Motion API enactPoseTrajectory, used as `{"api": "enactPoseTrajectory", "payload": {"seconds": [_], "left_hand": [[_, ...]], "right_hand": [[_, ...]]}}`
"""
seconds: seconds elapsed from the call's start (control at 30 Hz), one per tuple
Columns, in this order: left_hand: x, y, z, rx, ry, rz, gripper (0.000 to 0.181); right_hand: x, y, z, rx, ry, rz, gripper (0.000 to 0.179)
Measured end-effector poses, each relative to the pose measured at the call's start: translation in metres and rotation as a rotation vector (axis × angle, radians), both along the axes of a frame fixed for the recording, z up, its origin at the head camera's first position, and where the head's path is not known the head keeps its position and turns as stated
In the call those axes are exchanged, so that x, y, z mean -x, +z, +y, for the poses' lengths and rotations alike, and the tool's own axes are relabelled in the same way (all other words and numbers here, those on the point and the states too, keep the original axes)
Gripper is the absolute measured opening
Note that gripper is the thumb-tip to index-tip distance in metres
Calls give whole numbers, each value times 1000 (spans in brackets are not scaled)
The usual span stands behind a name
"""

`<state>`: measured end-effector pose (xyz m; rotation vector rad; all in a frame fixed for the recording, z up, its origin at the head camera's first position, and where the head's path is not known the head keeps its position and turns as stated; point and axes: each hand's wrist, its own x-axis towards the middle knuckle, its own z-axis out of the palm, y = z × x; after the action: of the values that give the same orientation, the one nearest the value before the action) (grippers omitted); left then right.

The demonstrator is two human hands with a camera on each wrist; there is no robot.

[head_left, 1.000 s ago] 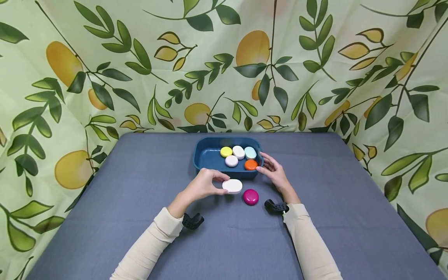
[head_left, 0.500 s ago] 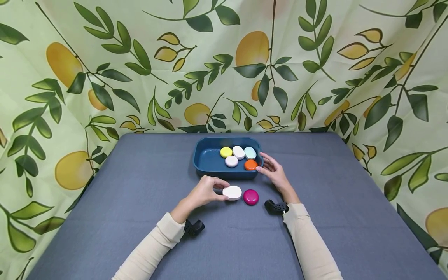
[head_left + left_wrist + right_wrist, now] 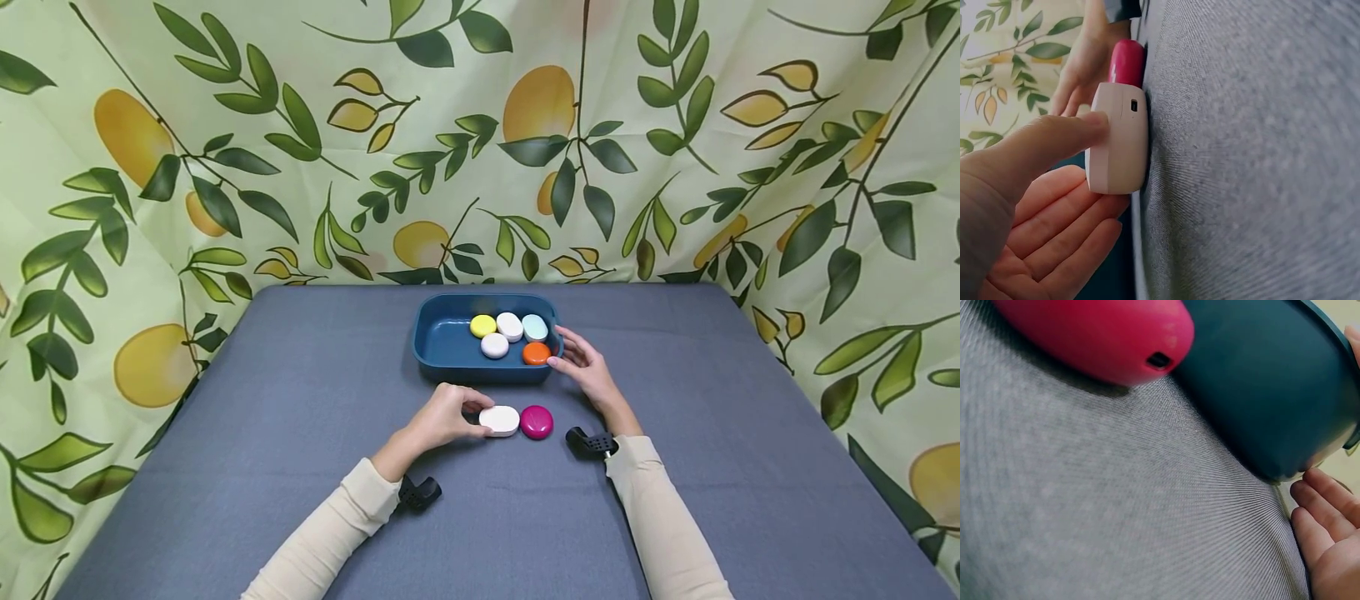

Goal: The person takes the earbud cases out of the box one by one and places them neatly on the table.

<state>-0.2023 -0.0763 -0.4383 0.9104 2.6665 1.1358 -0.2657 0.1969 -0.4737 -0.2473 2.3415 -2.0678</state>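
Note:
My left hand (image 3: 446, 414) pinches a white oval case (image 3: 499, 422) between thumb and fingers, low over the cloth in front of the bin. In the left wrist view a small charging port (image 3: 1134, 105) shows on the case's side. Right beside it lies a round magenta case (image 3: 537, 422), which has a port too, in the right wrist view. My right hand (image 3: 588, 367) holds the right end of a dark blue bin (image 3: 450, 367), thumb at the near corner and fingers at the end wall.
Inside the bin, toward its right, are a yellow piece (image 3: 483, 326), two white pieces (image 3: 509, 327), a pale blue piece (image 3: 535, 327) and an orange piece (image 3: 536, 353). A grey-blue cloth (image 3: 337, 358) covers the table. A leaf-printed curtain (image 3: 480, 192) hangs behind.
My left hand has brought the white case down from near the bin's front toward me, then slightly right, beside the magenta case. The right hand stays at the bin.

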Motion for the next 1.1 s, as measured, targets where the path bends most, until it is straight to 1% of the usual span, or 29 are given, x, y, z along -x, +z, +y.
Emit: {"api": "enactPoseTrajectory", "payload": {"seconds": [0.13, 0.33, 0.43, 0.47, 0.57, 0.67, 0.7, 0.73, 0.93, 1.03, 1.1], "left_hand": [[1, -1, -2, 2, 10, 0, 35], [-1, 1, -4, 3, 15, -23, 37], [-1, 2, -6, -10, -6, 12, 37], [-2, 3, -6, -15, -20, 46, 36], [-3, 6, -7, -29, -30, 71, 36], [-4, 10, -6, -30, -22, 53, 37], [-4, 10, -5, -30, -12, 26, 38], [-4, 11, -5, -27, -7, 17, 39], [-5, 16, -5, -21, 8, -2, 41], [-6, 20, -5, -33, 5, 21, 39], [-4, 22, -5, -54, 7, 54, 38]], "right_hand": [[0, 0, 0, 6, 5, -5, 63], [0, -1, 0, -2, 17, -4, 62], [0, -2, 0, -2, 20, -5, 62], [0, -2, 0, -3, 19, -5, 61], [0, -1, 0, -1, 18, -4, 61], [0, -1, -1, 7, 19, -2, 61], [0, -1, -1, 9, 20, -1, 61], [0, -1, -1, 11, 20, -2, 61], [0, -1, 0, 8, 21, -6, 61], [-1, -1, 0, 10, 22, -8, 62], [-1, 0, -1, 10, 21, -14, 62]]}}
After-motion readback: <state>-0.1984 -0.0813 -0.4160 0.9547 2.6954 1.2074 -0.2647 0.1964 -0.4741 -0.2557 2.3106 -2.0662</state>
